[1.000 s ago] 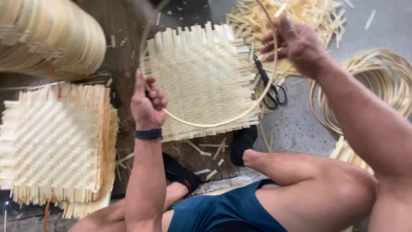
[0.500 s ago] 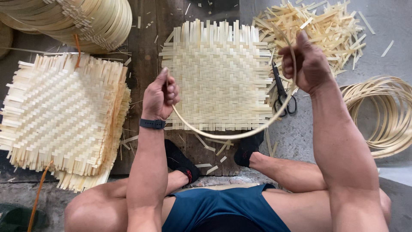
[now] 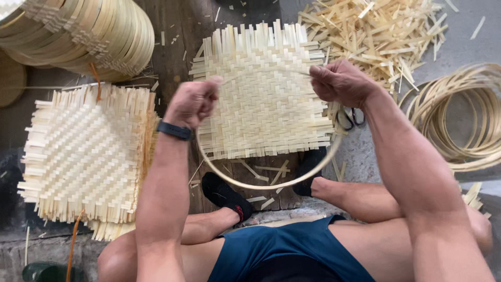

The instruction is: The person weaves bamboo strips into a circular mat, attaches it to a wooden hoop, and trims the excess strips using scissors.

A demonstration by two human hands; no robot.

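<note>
I hold a thin bamboo hoop (image 3: 261,185) above a square woven bamboo mat (image 3: 261,104) that lies on the floor in front of me. My left hand (image 3: 192,102) is closed on the hoop's left side; a dark band sits on that wrist. My right hand (image 3: 342,83) is closed on the hoop's upper right part. The hoop's near arc hangs over the mat's front edge and my dark shoes (image 3: 227,196). The far arc runs faintly across the mat between my fists.
A stack of woven mats (image 3: 86,156) lies at the left. Stacked bamboo rims (image 3: 88,34) fill the upper left. Loose bamboo offcuts (image 3: 376,34) pile at the upper right, coiled hoops (image 3: 459,125) at the right. Black scissors (image 3: 349,117) lie by the mat's right edge.
Both hands have drawn closer together over the mat, and the hoop has come up toward me. The camera view has shifted slightly.
</note>
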